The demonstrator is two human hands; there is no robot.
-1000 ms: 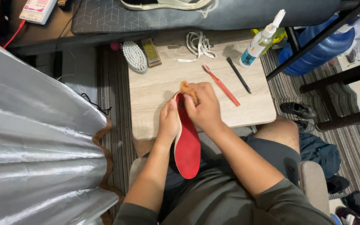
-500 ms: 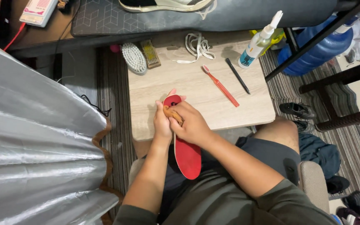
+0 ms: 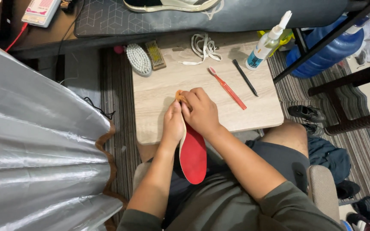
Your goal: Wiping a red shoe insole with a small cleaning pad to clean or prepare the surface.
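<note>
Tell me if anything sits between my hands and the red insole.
Nothing visible does. The left hand grips the insole along its edge, and the right hand presses an orange cloth against its top end.

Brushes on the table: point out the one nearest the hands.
The red toothbrush, lying just right of the right hand; the black brush and white scrub brush lie farther off.

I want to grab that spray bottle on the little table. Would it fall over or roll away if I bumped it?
The spray bottle stands upright, tall and narrow with its nozzle on top, so a bump would probably tip it. Its body looks round, so once down it might roll along the wooden table. It looks like light plastic; how full it is I cannot tell.
</note>
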